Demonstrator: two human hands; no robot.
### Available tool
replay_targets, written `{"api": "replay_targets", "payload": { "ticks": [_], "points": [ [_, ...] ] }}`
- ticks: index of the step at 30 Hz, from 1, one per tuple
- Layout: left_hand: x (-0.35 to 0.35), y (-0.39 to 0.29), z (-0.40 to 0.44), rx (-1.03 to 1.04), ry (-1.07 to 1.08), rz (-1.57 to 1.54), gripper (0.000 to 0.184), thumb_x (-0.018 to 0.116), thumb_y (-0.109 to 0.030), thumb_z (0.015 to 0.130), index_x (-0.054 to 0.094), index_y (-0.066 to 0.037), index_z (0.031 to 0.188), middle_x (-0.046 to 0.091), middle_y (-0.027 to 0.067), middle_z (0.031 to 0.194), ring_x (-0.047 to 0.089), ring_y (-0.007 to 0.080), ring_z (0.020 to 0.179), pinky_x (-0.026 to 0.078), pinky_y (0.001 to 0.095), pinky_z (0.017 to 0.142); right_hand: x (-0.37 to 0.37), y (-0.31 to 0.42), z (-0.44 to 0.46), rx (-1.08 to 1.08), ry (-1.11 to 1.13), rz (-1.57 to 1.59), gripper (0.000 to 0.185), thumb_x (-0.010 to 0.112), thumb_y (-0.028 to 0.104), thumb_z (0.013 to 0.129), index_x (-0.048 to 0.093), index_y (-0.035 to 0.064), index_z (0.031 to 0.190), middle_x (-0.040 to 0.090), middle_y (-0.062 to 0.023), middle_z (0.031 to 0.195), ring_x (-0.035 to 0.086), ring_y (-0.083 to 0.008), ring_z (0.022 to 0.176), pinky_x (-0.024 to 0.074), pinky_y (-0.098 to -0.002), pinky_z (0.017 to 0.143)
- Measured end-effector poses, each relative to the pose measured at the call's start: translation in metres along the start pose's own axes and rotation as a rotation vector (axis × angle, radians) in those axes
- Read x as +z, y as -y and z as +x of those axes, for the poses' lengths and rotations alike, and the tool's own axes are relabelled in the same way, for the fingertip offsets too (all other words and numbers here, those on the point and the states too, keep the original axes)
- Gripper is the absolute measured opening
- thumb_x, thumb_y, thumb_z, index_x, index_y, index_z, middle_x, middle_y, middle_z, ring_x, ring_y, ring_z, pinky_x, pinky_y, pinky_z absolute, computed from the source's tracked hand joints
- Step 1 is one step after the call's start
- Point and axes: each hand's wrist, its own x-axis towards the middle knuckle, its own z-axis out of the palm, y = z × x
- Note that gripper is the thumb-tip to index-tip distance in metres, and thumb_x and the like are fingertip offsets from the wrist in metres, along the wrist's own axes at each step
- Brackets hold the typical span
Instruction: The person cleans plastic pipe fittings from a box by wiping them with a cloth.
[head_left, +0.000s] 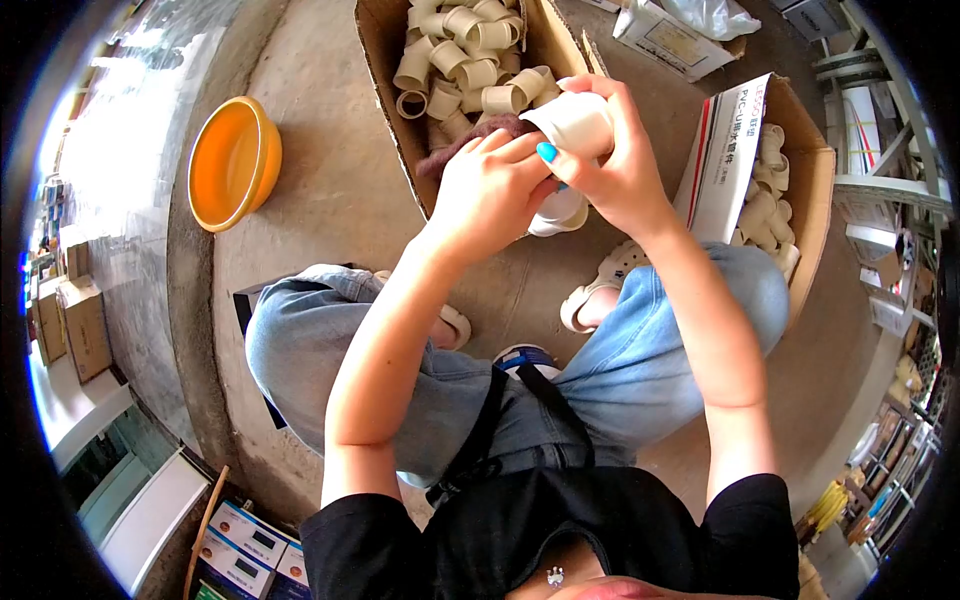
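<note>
My right hand is wrapped around a white plastic pipe fitting, its thumb pressed against the side. My left hand is closed at the fitting's near left side, with a brownish-maroon cloth sticking out from under its fingers. Much of the cloth is hidden by that hand. Just below both hands shows another white rounded piece, partly covered, so I cannot tell its kind. Beyond them stands a cardboard box full of similar cream-coloured pipe fittings.
To the right, a second cardboard box holds more fittings, with a printed flap folded out. An orange basin rests on the floor at left. Metal shelving lines the right side. My legs and light clogs flank the floor below.
</note>
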Motion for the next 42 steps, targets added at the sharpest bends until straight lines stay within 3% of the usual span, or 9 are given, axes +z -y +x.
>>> {"api": "replay_targets", "payload": {
  "ticks": [8,11,16,19,22,31,37,40,42],
  "points": [
    [0.015,-0.011,-0.001,-0.131,-0.192,-0.289,0.019,0.066,-0.004,0.069,0.063,-0.005,0.088,0.063,0.007,0.095,0.054,0.0285,0.075,0.045,0.0368,0.07,0.009,-0.016,0.0,-0.196,-0.145,0.07,0.061,0.073,0.015,0.069,0.039,0.0045,0.118,0.051,-0.0099,0.105,0.053,-0.017,0.094,0.0451,-0.0303,0.081],
    [0.005,-0.024,0.0,-0.151,-0.178,-0.324,0.019,0.066,-0.005,0.07,0.062,-0.005,0.09,0.063,0.0082,0.095,0.055,0.0288,0.076,0.045,0.0365,0.071,0.008,-0.013,0.0,-0.076,-0.137,0.275,0.059,0.071,0.015,0.071,0.04,0.0048,0.12,0.051,-0.009,0.106,0.052,-0.0159,0.094,0.0443,-0.0291,0.082],
    [-0.012,-0.023,0.006,-0.042,-0.119,0.083,0.044,0.067,-0.02,0.073,0.051,-0.013,0.114,0.061,0.0021,0.095,0.055,0.0226,0.087,0.041,0.0355,0.07,-0.002,-0.004,0.006,0.156,-0.071,0.35,0.049,0.067,0.019,0.075,0.047,0.0058,0.117,0.053,-0.0043,0.1,0.052,-0.0116,0.09,0.0434,-0.026,0.08],
    [-0.017,-0.015,0.007,0.142,-0.115,0.547,0.042,0.067,-0.033,0.071,0.055,-0.019,0.108,0.056,-0.0106,0.105,0.047,0.0124,0.099,0.037,0.032,0.073,-0.011,0.001,0.011,0.204,-0.008,0.365,0.042,0.066,0.022,0.076,0.052,0.006,0.112,0.056,-0.0022,0.097,0.052,-0.009,0.087,0.0435,-0.024,0.076],
    [-0.03,-0.017,0.008,0.171,-0.079,0.585,0.038,0.067,-0.036,0.07,0.06,-0.022,0.105,0.057,-0.0106,0.112,0.048,0.0145,0.097,0.036,0.0329,0.081,-0.018,0.009,0.011,0.245,0.082,0.287,0.042,0.066,0.023,0.076,0.052,0.006,0.111,0.056,-0.0009,0.097,0.053,-0.0082,0.085,0.0437,-0.0233,0.074],
    [0.004,-0.007,0.004,0.006,-0.23,0.008,0.027,0.072,-0.012,0.062,0.061,-0.01,0.087,0.062,-0.0001,0.096,0.053,0.025,0.087,0.043,0.0369,0.073,-0.001,0.008,0.003,0.019,-0.088,0.218,0.051,0.073,0.014,0.069,0.046,0.0063,0.111,0.055,-0.0048,0.099,0.054,-0.0115,0.088,0.0474,-0.0264,0.076],
    [0.003,-0.034,0.0,-0.413,-0.199,-0.514,0.024,0.066,-0.003,0.066,0.06,-0.005,0.089,0.061,0.0094,0.09,0.052,0.0301,0.085,0.044,0.035,0.074,0.005,-0.005,0.0,-0.194,-0.153,0.112,0.067,0.079,0.013,0.059,0.042,0.0069,0.115,0.052,-0.0089,0.106,0.054,-0.0173,0.097,0.0461,-0.0308,0.084],
    [0.005,-0.036,-0.004,-0.383,-0.285,-0.519,0.023,0.065,-0.001,0.067,0.06,-0.005,0.089,0.06,0.0099,0.082,0.052,0.0291,0.082,0.043,0.0354,0.072,0.008,-0.012,0.002,-0.305,-0.123,0.202,0.07,0.08,0.011,0.057,0.041,0.0063,0.116,0.053,-0.01,0.106,0.054,-0.0179,0.099,0.0445,-0.0321,0.087],
    [0.001,-0.034,-0.005,-0.293,-0.335,-0.352,0.021,0.064,0.003,0.068,0.061,-0.004,0.088,0.06,0.008,0.079,0.049,0.0231,0.074,0.04,0.0307,0.067,0.004,-0.011,0.004,-0.251,-0.028,0.113,0.065,0.075,0.026,0.07,0.041,0.0048,0.12,0.054,-0.011,0.107,0.053,-0.0176,0.099,0.0436,-0.0307,0.088]
  ]
}}
